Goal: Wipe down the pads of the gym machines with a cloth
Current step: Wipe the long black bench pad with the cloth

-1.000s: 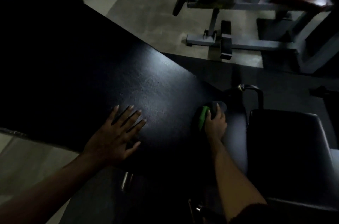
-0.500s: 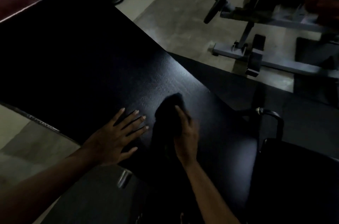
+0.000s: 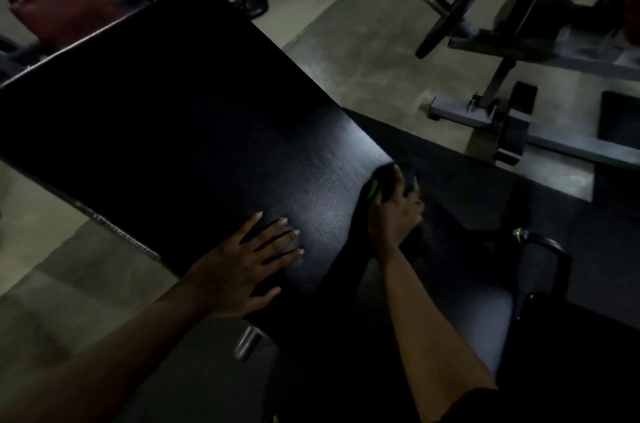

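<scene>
A large black back pad (image 3: 194, 131) slopes across the left and middle of the head view. My left hand (image 3: 242, 266) lies flat on its lower part, fingers spread. My right hand (image 3: 394, 211) grips a dark cloth with a green patch (image 3: 379, 183) and presses it on the pad's right edge. Lower right sits the black seat pad (image 3: 460, 318), partly hidden by my right forearm.
A grey plate-loaded machine (image 3: 512, 117) with a weight plate stands on the concrete floor at the upper right. A red padded seat (image 3: 59, 3) is at the upper left. A curved black handle (image 3: 550, 249) rises beside the seat pad. A stand base with a cable (image 3: 252, 3) is behind the pad.
My right hand swept the cloth from the pad's lower right edge to its middle, then back out to the right edge, higher up. My left hand stayed flat on the pad.
</scene>
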The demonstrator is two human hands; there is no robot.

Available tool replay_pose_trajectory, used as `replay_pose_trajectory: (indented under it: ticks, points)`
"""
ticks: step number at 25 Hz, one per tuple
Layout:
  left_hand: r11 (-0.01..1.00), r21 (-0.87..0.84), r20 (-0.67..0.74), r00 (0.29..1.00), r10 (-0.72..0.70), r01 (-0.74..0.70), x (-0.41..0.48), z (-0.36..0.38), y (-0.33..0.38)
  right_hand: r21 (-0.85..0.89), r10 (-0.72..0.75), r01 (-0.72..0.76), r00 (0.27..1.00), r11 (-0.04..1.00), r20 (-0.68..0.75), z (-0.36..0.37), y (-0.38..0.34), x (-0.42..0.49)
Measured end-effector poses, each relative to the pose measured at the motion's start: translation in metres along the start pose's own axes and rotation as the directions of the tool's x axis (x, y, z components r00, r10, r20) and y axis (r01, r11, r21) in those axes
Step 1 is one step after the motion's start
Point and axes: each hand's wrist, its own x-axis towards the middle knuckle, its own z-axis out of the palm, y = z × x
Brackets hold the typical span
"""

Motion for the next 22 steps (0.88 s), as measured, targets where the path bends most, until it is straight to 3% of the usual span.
replay_pose_trajectory:
  ticks: [4, 6, 7, 9, 11, 12, 13, 14, 16, 19, 20, 22]
  points:
    - [0.999, 0.034, 0.010, 1.000, -0.015, 0.015, 0.000, -0.003, -0.002, 0.014, -0.350, 0.350, 0.935, 0.937, 0.059, 0.001, -0.072, -0.041]
    - [0.987, -0.034, -0.052, 0.986, -0.157, 0.155, -0.005, -0.010, 0.004, 0.051, -0.544, 0.544, 0.822, 0.838, 0.167, -0.003, -0.080, -0.066]
    - [0.956, -0.116, -0.096, 0.955, -0.280, 0.269, -0.011, -0.014, 0.012, 0.068, -0.659, 0.663, 0.718, 0.745, 0.223, -0.005, -0.077, -0.078]
    - [0.804, -0.311, -0.167, 0.804, -0.571, 0.506, -0.030, -0.024, 0.037, 0.110, -0.834, 0.855, 0.454, 0.507, 0.312, -0.015, -0.065, -0.097]
    - [0.541, -0.522, -0.158, 0.548, -0.821, 0.659, -0.048, -0.034, 0.062, 0.123, -0.917, 0.948, 0.241, 0.292, 0.318, -0.029, -0.057, -0.095]
    - [0.355, -0.647, -0.097, 0.390, -0.916, 0.674, -0.052, -0.039, 0.071, 0.120, -0.947, 0.968, 0.184, 0.221, 0.263, -0.037, -0.057, -0.091]
    - [0.148, -0.764, 0.003, 0.233, -0.972, 0.628, -0.053, -0.044, 0.075, 0.144, -0.960, 0.965, 0.188, 0.220, 0.206, -0.042, -0.058, -0.089]
    - [-0.039, -0.842, 0.117, 0.111, -0.987, 0.537, -0.050, -0.047, 0.077, 0.181, -0.956, 0.945, 0.242, 0.272, 0.168, -0.047, -0.061, -0.090]
    - [-0.238, -0.889, 0.243, -0.038, -0.969, 0.390, -0.040, -0.046, 0.071, 0.246, -0.941, 0.912, 0.292, 0.328, 0.172, -0.047, -0.067, -0.108]
    - [-0.318, -0.910, 0.269, -0.203, -0.941, 0.268, -0.024, -0.034, 0.049, 0.204, -0.954, 0.949, 0.195, 0.242, 0.226, -0.028, -0.077, -0.152]
    - [-0.339, -0.912, 0.279, -0.257, -0.925, 0.232, -0.017, -0.029, 0.040, 0.172, -0.954, 0.955, 0.201, 0.241, 0.223, -0.019, -0.081, -0.153]
    - [-0.330, -0.932, 0.267, -0.331, -0.905, 0.152, -0.004, -0.020, 0.028, 0.128, -0.936, 0.936, 0.302, 0.327, 0.182, -0.005, -0.090, -0.134]
